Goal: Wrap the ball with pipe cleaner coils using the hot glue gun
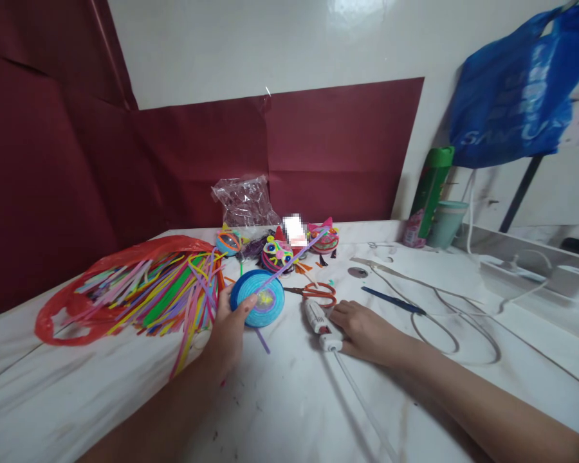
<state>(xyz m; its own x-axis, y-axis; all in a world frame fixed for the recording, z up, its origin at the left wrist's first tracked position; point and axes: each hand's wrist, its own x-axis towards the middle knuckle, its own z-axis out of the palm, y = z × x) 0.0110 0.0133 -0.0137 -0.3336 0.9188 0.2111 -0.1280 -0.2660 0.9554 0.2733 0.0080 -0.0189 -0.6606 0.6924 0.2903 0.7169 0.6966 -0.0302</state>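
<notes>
My left hand [229, 328] is closed on the edge of a blue coiled disc [265, 299], which looks wound from pipe cleaners and has a yellowish centre. A purple pipe cleaner [294, 260] lies slantwise across the disc, pinned under my thumb, with its lower end sticking out below. My right hand [361, 328] has its fingers curled around the handle of a white hot glue gun [316, 318], its handle partly hidden by the hand. A long clear glue stick [361, 399] runs out of the gun's back. Just beyond the gun lie orange-handled scissors [321, 294].
At left, a red plastic bag [60, 321] holds many coloured pipe cleaners [174, 289]. Decorated round crafts [277, 254] stand at the back near a clear plastic bag [246, 202]. Rightward are a dark blue tool [390, 299], looping cords [463, 321], a green cup [446, 225] and a power strip [506, 267].
</notes>
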